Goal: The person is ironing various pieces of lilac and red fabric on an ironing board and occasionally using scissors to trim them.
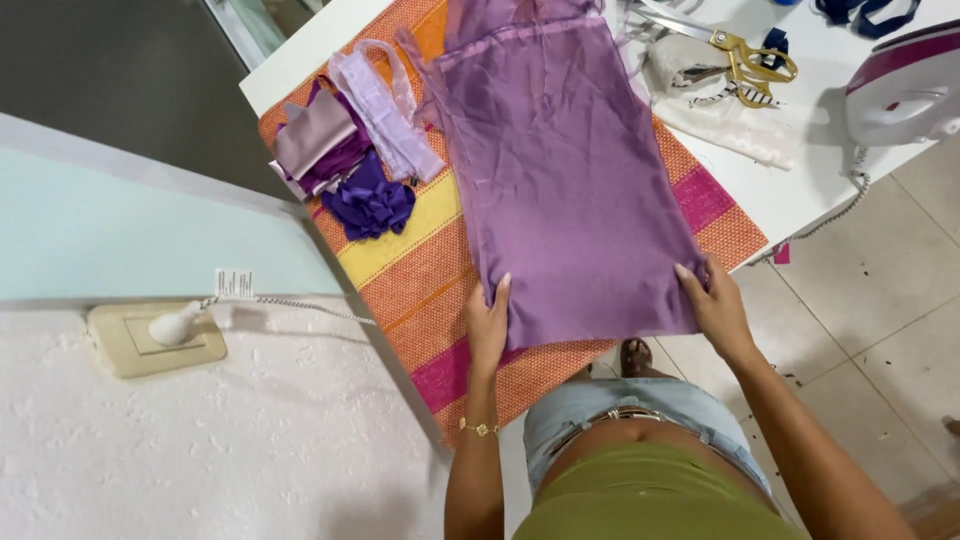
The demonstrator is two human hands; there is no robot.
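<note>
Left hand [488, 318] and right hand [712, 300] pressed flat on near corners of smooth purple satin cloth [570, 170], probably not gripped; long axis stretched away over striped orange mat [420, 270].

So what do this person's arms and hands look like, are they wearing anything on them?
Both arms are bare, with no sleeves or gloves. The left hand has a thin gold chain bracelet at the wrist and long, pale fingernails. The right hand shows no ring, watch or bracelet.

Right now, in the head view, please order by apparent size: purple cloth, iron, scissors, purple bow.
1. purple cloth, by far the largest
2. iron, partly cut off by the frame
3. scissors and purple bow: look alike, no ranking
</note>
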